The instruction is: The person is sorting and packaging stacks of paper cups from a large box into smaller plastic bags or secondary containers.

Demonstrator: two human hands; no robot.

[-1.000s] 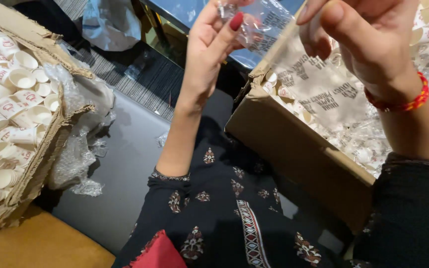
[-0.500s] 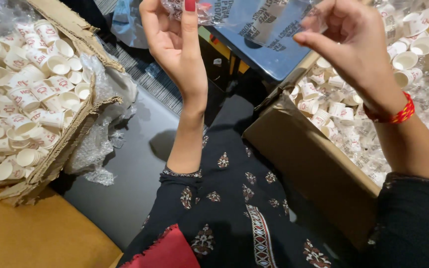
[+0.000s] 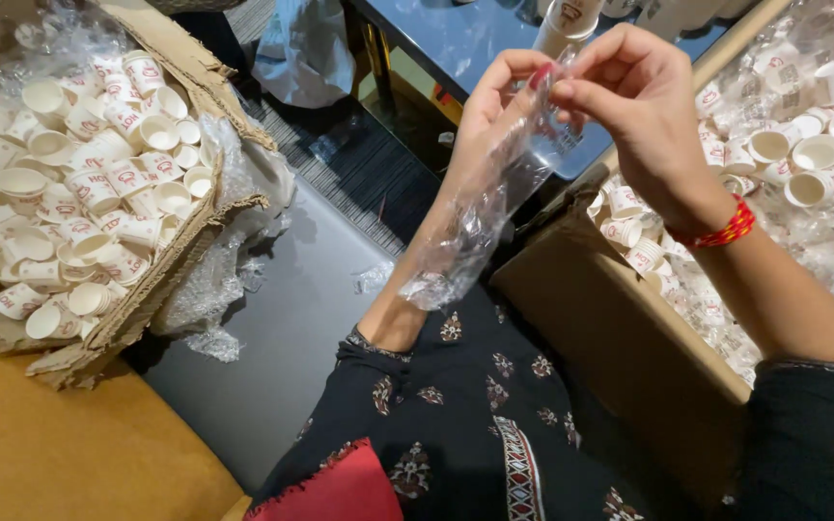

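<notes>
A torn cardboard box (image 3: 161, 280) sits at the left, lined with clear plastic sheeting (image 3: 234, 241) that spills over its ragged edge, and it is heaped with small white paper cups (image 3: 79, 183) bearing red print, some upright, most tipped. A second cardboard box (image 3: 629, 357) at the right holds another heap of the same cups (image 3: 803, 154) on plastic. Between the boxes lies grey floor (image 3: 291, 338) with a scrap of plastic (image 3: 374, 278) on it. Beyond it runs a dark ribbed mat (image 3: 359, 174), a crumpled grey bag (image 3: 306, 48) and a glossy dark table (image 3: 456, 39). A tan surface (image 3: 60, 453) fills the lower left corner
</notes>
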